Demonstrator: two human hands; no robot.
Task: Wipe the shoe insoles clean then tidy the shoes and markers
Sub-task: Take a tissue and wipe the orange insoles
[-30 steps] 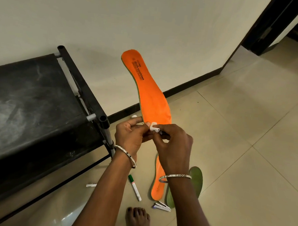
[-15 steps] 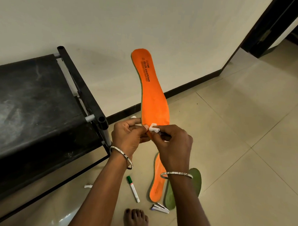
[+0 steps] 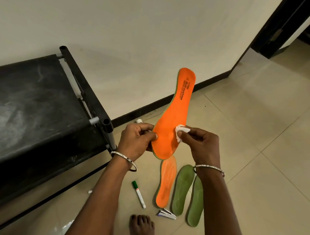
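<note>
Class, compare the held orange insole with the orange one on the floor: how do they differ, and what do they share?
The held insole is raised, gripped by the left hand; the floor insole lies flat on tiles. The right hand presses a tissue to the held insole; the floor insole is untouched. The held insole is solid orange; the floor insole looks pale-streaked. Both have orange tops and green edges.

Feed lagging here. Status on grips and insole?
Left grip holds orange insole at its wide end. Right grip pinches white wad against it. Nothing blocking the wipe.
</note>
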